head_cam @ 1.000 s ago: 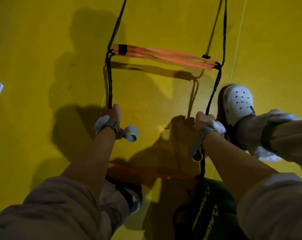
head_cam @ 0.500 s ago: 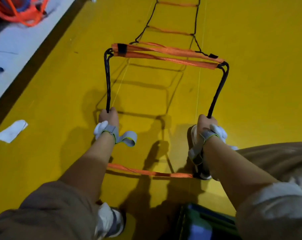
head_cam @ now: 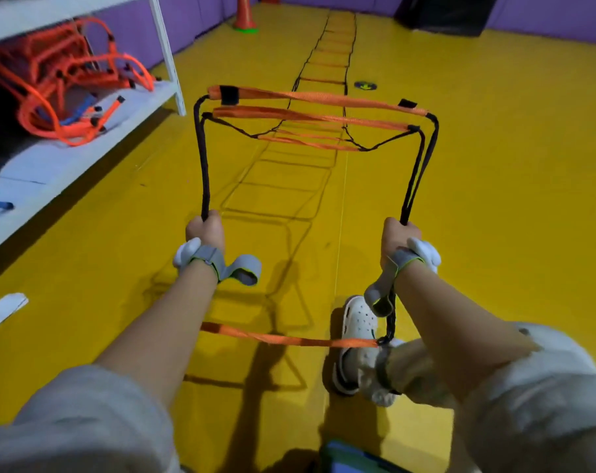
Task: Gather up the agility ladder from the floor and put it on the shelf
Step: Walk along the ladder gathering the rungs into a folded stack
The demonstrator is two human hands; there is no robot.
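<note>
The agility ladder (head_cam: 318,112) has orange flat rungs joined by black side straps. My left hand (head_cam: 204,228) is shut on the left strap and my right hand (head_cam: 399,233) on the right strap. Both hold the near end up in the air, with two rungs stacked close together ahead of my fists. One orange rung (head_cam: 289,337) hangs below my wrists. The rest of the ladder runs away along the yellow floor (head_cam: 494,199) toward the far wall. The white shelf (head_cam: 85,131) stands at the left.
A tangle of orange hoops or cords (head_cam: 68,83) lies on the shelf's lower board. An orange cone (head_cam: 244,15) stands far ahead. A white scrap (head_cam: 3,310) lies on the floor at left. My foot in a white clog (head_cam: 356,339) is planted under my right wrist.
My view has lifted from the floor to the room ahead. Both hands have raised the straps, and the stacked rungs now hang higher, off the floor.
</note>
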